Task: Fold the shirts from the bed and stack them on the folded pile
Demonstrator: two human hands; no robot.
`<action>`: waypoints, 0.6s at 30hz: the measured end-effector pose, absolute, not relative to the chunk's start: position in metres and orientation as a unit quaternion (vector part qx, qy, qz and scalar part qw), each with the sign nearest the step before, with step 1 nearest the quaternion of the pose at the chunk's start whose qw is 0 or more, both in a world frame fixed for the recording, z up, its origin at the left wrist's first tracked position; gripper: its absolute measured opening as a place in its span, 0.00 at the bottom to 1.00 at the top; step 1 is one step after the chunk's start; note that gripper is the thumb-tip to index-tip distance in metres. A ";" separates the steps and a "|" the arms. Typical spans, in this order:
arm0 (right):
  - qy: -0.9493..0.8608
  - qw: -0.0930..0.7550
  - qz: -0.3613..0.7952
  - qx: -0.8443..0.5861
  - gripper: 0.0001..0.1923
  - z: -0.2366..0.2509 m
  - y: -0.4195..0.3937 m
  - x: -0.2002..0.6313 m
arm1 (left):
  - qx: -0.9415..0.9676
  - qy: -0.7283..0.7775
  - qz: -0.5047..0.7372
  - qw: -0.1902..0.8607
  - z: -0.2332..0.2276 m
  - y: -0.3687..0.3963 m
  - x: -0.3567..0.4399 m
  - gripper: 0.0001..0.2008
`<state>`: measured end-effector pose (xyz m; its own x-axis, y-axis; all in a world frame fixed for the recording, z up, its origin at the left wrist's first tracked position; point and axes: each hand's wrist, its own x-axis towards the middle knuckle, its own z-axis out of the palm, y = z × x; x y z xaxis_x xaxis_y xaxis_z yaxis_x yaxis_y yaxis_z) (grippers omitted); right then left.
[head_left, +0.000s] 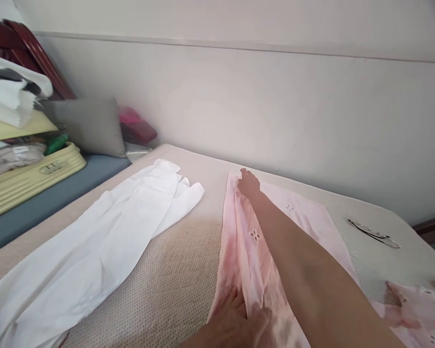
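A pink garment point(255, 251) with flower-shaped eyelet cutouts lies lengthwise on the padded surface point(181, 261). At its far end my right hand point(249, 183) is closed on the cloth near the edge, the arm reaching across the garment. My left hand point(234, 316) rests on the nearer part, fingers stretched forward and thumb apart, with a fold of the cloth between them. More pink eyelet cloth point(420, 309) is bunched at the lower right. To the left, a long white garment point(105, 241) lies spread out with soft wrinkles.
A thin wire-framed item point(373, 233), resembling eyeglasses, lies on the right. A pale wall point(275, 106) runs behind the surface. On the left are a grey cushion point(87, 125), a yellow plastic bin point(32, 179) holding cloth, and white folded fabric point(7, 96) above it.
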<state>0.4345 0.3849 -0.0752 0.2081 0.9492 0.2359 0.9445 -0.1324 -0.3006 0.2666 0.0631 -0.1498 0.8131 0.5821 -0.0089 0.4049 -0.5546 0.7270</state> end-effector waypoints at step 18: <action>-0.707 0.042 0.151 -0.689 0.35 -0.092 0.295 0.434 | 0.876 0.292 0.120 0.365 -0.083 0.050 0.242 0.38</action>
